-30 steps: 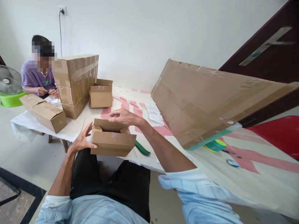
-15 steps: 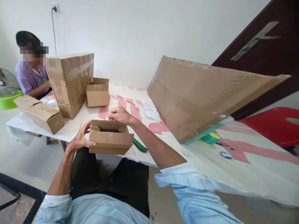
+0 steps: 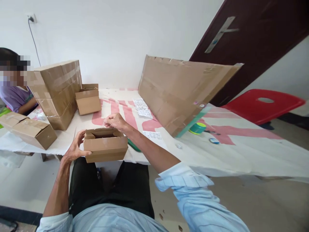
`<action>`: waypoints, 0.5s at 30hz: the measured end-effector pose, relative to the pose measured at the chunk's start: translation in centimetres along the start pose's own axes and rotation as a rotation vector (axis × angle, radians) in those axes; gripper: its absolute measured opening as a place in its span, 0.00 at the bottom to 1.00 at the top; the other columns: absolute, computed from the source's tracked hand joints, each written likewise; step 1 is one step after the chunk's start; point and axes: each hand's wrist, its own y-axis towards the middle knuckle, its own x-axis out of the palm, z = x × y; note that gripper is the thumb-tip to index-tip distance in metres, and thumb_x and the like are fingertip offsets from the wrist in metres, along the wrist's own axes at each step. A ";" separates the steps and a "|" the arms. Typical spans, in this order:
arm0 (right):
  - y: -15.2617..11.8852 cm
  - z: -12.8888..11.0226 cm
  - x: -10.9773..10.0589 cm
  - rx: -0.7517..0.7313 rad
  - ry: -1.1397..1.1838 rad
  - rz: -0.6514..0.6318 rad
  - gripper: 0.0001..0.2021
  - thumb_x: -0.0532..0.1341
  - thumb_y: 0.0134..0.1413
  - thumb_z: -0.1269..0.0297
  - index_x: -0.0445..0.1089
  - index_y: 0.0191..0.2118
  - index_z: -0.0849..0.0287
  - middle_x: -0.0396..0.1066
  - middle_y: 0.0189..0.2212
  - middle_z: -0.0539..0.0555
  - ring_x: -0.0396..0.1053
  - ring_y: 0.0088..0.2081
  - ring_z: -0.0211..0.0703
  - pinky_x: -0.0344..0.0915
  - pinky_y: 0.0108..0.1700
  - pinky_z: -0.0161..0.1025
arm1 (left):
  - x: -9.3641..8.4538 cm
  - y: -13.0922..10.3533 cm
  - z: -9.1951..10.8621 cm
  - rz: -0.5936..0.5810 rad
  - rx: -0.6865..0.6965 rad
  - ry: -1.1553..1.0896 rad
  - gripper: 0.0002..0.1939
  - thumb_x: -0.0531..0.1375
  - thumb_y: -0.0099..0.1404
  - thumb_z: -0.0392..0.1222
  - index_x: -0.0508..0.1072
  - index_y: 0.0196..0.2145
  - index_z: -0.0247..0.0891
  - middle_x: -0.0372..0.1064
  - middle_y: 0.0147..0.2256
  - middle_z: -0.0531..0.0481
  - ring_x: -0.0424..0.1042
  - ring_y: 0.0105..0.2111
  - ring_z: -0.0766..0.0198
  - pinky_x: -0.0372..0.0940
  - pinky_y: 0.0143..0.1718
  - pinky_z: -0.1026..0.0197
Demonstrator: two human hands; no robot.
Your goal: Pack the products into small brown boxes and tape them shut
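Observation:
A small cardboard box (image 3: 106, 149) with its top open sits at the near edge of the table. My left hand (image 3: 75, 146) grips its left end, thumb along the front wall and fingers behind. Just above the box's back edge, my right hand (image 3: 117, 121) is closed in a pinch. Something small and whitish shows by its fingertips, too small to name. A dark green curved object (image 3: 134, 145) lies right of the box, partly hidden by my right forearm.
Stacked sealed cartons (image 3: 59, 93), an open box (image 3: 89, 102) and a closed carton (image 3: 33, 130) stand left. A large cardboard sheet (image 3: 178, 90) leans at the back. Printed sheets (image 3: 143, 108), a tape roll (image 3: 197, 128) and a red chair (image 3: 260, 103) are rightward. A person (image 3: 15, 96) sits left.
The view has swung to the right, so the things around appear further left. My left hand keeps its grip on the box, and my right hand stays pinched above its back edge.

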 end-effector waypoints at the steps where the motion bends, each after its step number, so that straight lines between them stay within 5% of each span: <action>1: -0.1 0.0 0.1 0.010 0.010 0.014 0.08 0.68 0.46 0.70 0.75 0.20 0.58 0.79 0.24 0.53 0.76 0.28 0.39 0.77 0.35 0.35 | 0.0 0.0 0.1 0.000 0.001 0.001 0.57 0.82 0.48 0.54 0.62 0.70 0.50 0.63 0.69 0.38 0.62 0.70 0.35 0.59 0.70 0.36; 7: 0.2 0.4 0.2 0.013 0.084 0.115 0.08 0.69 0.47 0.69 0.73 0.21 0.58 0.77 0.22 0.53 0.75 0.27 0.40 0.77 0.32 0.36 | 0.0 -0.2 0.6 0.005 -0.008 0.002 0.55 0.82 0.48 0.54 0.62 0.67 0.51 0.62 0.69 0.39 0.62 0.70 0.36 0.60 0.68 0.37; 12: 1.4 0.1 -2.8 -0.012 0.149 0.254 0.13 0.70 0.55 0.61 0.69 0.24 0.57 0.75 0.23 0.52 0.72 0.24 0.36 0.75 0.29 0.35 | -0.1 -0.8 0.8 -0.009 -0.021 0.019 0.51 0.82 0.48 0.53 0.64 0.65 0.50 0.66 0.65 0.40 0.65 0.68 0.38 0.62 0.67 0.40; 15: 1.1 -0.1 -4.4 -0.048 0.136 0.181 0.16 0.73 0.55 0.55 0.71 0.26 0.58 0.77 0.26 0.53 0.72 0.27 0.36 0.75 0.32 0.35 | -0.1 -0.9 0.7 0.010 -0.031 0.024 0.54 0.82 0.47 0.52 0.62 0.66 0.51 0.66 0.65 0.40 0.66 0.67 0.39 0.61 0.68 0.39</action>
